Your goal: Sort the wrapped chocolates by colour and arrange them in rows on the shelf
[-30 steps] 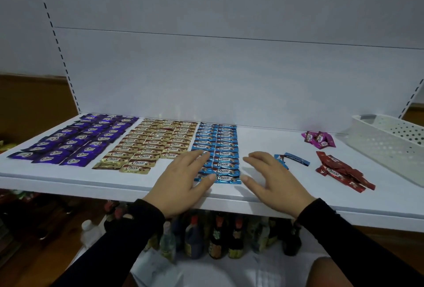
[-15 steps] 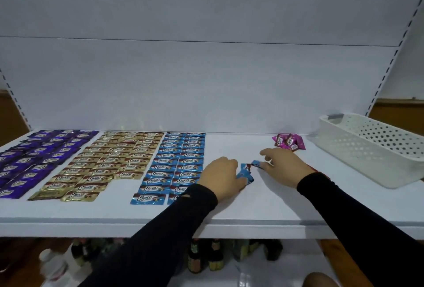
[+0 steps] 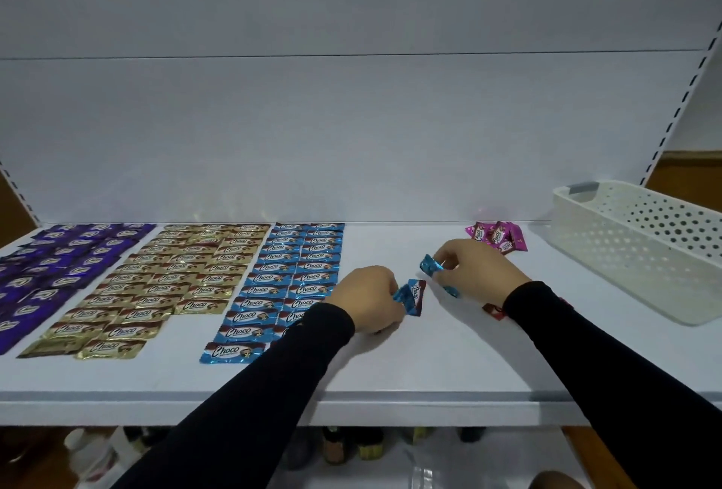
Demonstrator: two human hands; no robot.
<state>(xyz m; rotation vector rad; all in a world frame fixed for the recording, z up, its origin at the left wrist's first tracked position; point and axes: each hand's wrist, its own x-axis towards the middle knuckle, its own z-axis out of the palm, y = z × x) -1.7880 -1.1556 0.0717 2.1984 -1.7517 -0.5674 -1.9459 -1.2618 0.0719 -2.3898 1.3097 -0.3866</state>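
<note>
- Blue chocolate (image 3: 410, 295) pinched in left hand (image 3: 369, 299), just right of blue rows (image 3: 289, 281).
- Second blue chocolate (image 3: 429, 265) pinched in right hand (image 3: 478, 273).
- Gold rows (image 3: 164, 285) and purple rows (image 3: 58, 269) farther left on shelf (image 3: 390, 363).
- Pink chocolates (image 3: 496, 236) near white basket (image 3: 640, 246).

The purple chocolates (image 3: 58, 273) run off the picture's left edge at the shelf's (image 3: 429, 367) left end. The white basket (image 3: 640, 250) is cut by the right edge. The left forearm covers the blue rows' (image 3: 289, 277) front right corner. Red wrappers (image 3: 493, 309) peek from behind the right wrist, mostly hidden. Bottles (image 3: 336, 449) below the shelf's front edge are dark and blurred.
</note>
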